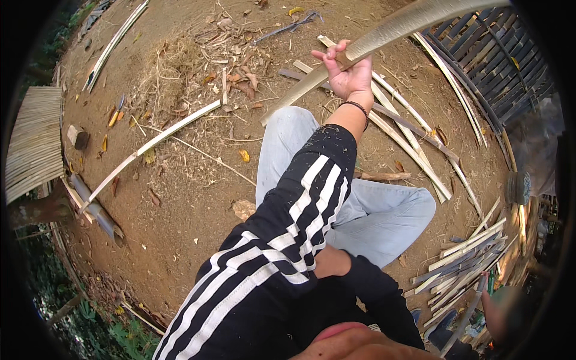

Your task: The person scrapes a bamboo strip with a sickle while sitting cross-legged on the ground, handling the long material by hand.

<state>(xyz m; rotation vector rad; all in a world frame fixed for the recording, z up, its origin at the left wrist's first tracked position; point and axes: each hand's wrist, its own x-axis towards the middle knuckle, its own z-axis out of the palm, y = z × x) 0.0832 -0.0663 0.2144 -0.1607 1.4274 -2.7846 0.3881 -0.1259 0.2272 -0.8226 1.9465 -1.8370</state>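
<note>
- Counting first: I see one long bamboo strip (384, 37) held up off the ground, and one hand (348, 69) on it, far from me and a little right of centre.
- Which arm this is I judge from the striped black sleeve (282, 234) running up from my left shoulder: my left hand.
- My fingers (331, 60) are curled together around the strip, thumb on the near side, clamped on it partway along its length.
- From the grip, the strip runs far-right to the top edge and left and nearer, ending above my knee in pale jeans (288, 135).
- One dark wrist band (358, 110) sits just below the hand.
- My right hand I cannot see; its sleeve disappears under my left arm, so its fingers are hidden.
- Several more split strips lie on the dirt (180, 198) to the right of the hand; one long one (156, 143) lies apart on the left.
- One stack of strips (468, 258) lies near right, beside another person's arm (493, 312).
- One woven bamboo panel (492, 54) stands far right.
</note>
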